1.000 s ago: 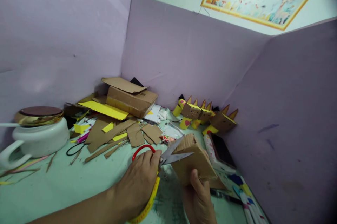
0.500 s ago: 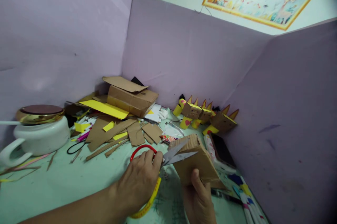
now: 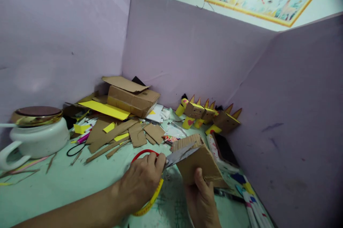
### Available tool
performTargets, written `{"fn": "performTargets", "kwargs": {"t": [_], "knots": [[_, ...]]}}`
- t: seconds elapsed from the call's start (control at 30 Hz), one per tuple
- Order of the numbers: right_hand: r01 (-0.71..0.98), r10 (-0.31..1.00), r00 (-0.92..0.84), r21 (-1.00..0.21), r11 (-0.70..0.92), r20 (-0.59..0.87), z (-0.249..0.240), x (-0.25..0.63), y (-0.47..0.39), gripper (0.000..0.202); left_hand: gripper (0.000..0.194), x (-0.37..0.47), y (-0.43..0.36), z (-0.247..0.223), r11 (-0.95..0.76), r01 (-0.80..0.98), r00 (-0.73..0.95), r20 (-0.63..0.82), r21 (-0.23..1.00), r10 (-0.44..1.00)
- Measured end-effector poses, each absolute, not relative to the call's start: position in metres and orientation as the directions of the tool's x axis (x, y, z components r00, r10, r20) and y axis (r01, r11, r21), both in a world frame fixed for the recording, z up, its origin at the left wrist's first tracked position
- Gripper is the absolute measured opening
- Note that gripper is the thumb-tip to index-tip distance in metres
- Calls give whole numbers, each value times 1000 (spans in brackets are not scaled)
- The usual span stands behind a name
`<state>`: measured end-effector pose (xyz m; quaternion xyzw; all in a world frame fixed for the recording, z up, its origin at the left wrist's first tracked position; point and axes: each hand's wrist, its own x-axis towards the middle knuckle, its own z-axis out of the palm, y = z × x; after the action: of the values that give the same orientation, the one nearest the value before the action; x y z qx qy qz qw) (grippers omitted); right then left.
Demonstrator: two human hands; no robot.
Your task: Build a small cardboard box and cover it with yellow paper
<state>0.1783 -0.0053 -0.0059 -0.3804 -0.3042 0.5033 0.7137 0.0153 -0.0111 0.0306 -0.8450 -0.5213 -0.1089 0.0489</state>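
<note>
My left hand (image 3: 143,178) comes in from the lower left, closed round the red handle of a pair of scissors (image 3: 178,156). Their blades are nearly together and lie across the near face of a folded piece of brown cardboard (image 3: 198,162), just under its corrugated top edge. From below, my right hand (image 3: 202,199) grips this cardboard, thumb on the front face; its other fingers are mostly hidden behind. A curved yellow band (image 3: 150,203) with small marks shows under my left hand; whether it belongs to the scissors I cannot tell.
Cardboard scraps (image 3: 112,137) and a cardboard box (image 3: 132,101) lie left of centre. A white lidded mug (image 3: 40,138) stands far left. Several yellow-and-cardboard figures (image 3: 194,110) line the back right. A dark phone-like slab (image 3: 226,151) and markers (image 3: 255,206) lie at right. Lilac panels surround the table.
The scissors' blades have come together from a wider spread. Both hands and the cardboard stay almost in place; the view has tilted slightly.
</note>
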Motion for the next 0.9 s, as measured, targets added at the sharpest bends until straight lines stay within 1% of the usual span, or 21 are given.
{"fn": "performTargets", "kwargs": {"t": [0.1,0.23,0.33,0.43,0.47,0.53,0.6,0.67,0.73,0.8,0.9], "knots": [[-519,954,294,-829,210,57,-7,179,-4,78,32,13,-11,30,-464,886,445,237,27,864],[-476,941,329,-848,234,75,-9,180,-3,76,30,10,-10,26,-498,867,476,264,19,839],[-450,939,334,-862,234,81,-9,180,-3,72,29,10,-10,27,-504,863,483,242,30,842],[-467,950,306,-861,201,56,-8,178,-4,71,29,10,-11,31,-512,857,491,210,59,846],[-468,952,301,-863,191,47,-7,177,-4,70,28,9,-11,31,-528,845,503,202,91,840],[-454,945,323,-868,201,50,-5,177,-2,68,24,7,-10,31,-567,801,531,208,195,821],[-415,924,376,-877,241,76,-3,179,1,66,22,4,-7,29,-587,747,529,255,313,809],[-373,898,425,-881,290,116,0,181,3,69,18,0,-5,28,-564,717,466,320,411,825],[-369,884,442,-868,332,150,4,181,4,76,17,-3,-4,30,-529,687,397,353,498,848],[-410,891,428,-847,339,149,8,180,3,80,20,-4,-7,35,-512,658,381,343,552,859],[-471,911,391,-822,320,131,13,177,-1,80,26,-3,-13,40,-481,655,394,280,583,875]]}}
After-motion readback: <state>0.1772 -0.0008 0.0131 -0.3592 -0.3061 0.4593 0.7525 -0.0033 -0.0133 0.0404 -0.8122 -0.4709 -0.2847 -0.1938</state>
